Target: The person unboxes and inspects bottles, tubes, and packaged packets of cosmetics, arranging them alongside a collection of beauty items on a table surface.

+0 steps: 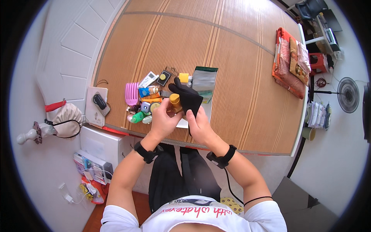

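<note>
Between the fingers of my left hand (164, 118) is a small amber bottle with a yellow cap (175, 99). A folded black cloth item (189, 97), perhaps a glove or pouch, is held in my right hand (200, 125), right beside the bottle. Left of my hands lies a cluster of small goods: a pink wide-toothed comb (132, 93), a green bottle (138, 117), a blue packet (145, 92) and an orange tube (150, 100). Beyond the black cloth lie a yellow square block (183, 77) and a clear zip bag with a green top (205, 79). A white sheet, partly hidden, lies beneath.
Everything rests on a striped woven mat (240, 87) over a bed. Folded red bedding (285, 63) sits at its right edge. At the left, a phone (101, 104) lies on a pale notebook (95, 117). An electric fan (348, 94) stands beyond the bed's right side.
</note>
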The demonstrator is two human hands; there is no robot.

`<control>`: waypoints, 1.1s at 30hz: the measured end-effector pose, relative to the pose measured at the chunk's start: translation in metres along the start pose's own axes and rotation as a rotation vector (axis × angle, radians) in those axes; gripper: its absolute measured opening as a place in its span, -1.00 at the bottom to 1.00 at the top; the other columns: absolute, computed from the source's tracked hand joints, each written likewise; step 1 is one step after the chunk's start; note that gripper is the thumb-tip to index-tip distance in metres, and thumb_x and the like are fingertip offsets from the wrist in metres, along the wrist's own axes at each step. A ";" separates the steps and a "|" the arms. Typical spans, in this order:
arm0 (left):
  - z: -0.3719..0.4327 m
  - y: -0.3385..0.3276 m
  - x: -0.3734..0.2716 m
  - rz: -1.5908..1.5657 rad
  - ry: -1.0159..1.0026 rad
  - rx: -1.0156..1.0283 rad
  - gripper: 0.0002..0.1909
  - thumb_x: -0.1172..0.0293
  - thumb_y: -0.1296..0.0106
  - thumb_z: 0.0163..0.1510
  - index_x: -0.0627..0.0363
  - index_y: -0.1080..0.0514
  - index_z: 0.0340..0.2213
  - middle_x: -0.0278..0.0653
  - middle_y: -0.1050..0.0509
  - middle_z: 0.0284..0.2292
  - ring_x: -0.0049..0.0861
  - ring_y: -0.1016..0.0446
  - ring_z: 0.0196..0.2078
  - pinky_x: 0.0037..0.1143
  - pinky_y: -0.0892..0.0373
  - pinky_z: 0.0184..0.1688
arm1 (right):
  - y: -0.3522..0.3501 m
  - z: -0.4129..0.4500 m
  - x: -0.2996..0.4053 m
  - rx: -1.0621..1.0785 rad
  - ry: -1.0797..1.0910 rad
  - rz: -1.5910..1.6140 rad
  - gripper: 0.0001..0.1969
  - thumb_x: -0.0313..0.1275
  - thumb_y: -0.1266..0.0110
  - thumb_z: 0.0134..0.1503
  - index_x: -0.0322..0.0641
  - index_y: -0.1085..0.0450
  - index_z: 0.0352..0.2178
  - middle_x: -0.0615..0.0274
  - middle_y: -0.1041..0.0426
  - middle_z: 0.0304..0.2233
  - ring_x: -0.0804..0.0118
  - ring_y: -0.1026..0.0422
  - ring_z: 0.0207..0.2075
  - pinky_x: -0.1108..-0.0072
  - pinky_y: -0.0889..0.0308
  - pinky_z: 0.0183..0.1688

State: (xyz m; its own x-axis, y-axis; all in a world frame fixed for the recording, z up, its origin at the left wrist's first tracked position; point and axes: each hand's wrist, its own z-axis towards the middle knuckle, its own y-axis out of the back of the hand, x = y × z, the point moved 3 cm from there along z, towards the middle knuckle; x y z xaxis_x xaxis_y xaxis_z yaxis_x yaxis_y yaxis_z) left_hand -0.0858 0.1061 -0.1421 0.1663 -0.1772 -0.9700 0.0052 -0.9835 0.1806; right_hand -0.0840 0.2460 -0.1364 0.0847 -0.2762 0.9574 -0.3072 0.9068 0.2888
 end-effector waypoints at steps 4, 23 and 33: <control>-0.021 0.008 -0.047 -0.025 -0.117 0.124 -0.64 0.56 -0.18 -0.17 0.32 -0.32 -0.29 -0.20 -0.49 -0.46 -0.63 -0.49 -0.40 -0.62 -0.40 -0.36 | 0.013 0.014 0.043 0.027 -0.146 0.187 -0.67 -0.30 0.24 0.19 -0.39 -0.30 -0.20 0.15 -0.41 -0.28 0.16 -0.35 -0.23 0.53 -0.21 -0.10; -0.036 0.019 -0.128 0.152 -0.328 -0.001 -0.52 0.65 -0.08 -0.20 0.34 -0.30 -0.15 -0.17 -0.48 -0.31 -0.52 -0.48 -0.22 -0.56 -0.42 -0.17 | 0.020 -0.005 0.100 -0.263 -0.014 0.461 -0.62 -0.23 0.21 0.21 -0.40 -0.24 -0.15 0.21 -0.36 -0.23 0.41 -0.29 -0.16 0.59 -0.18 -0.07; -0.032 0.017 -0.142 -0.051 -0.276 0.333 -0.43 0.54 -0.14 -0.12 0.32 -0.22 -0.03 -0.16 -0.46 -0.25 -0.51 -0.47 -0.22 -0.55 -0.39 -0.17 | 0.033 0.010 0.120 0.038 -0.319 0.814 -0.49 -0.04 0.34 0.21 -0.29 -0.27 -0.13 0.27 -0.37 -0.21 0.45 -0.35 -0.17 0.63 -0.22 -0.07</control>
State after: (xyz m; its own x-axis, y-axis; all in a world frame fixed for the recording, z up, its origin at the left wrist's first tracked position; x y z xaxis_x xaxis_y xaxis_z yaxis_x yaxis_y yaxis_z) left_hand -0.0774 0.1158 0.0044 -0.0958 -0.0860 -0.9917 -0.3196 -0.9409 0.1125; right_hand -0.0938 0.2393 -0.0124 -0.4419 0.3718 0.8164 -0.1887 0.8512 -0.4898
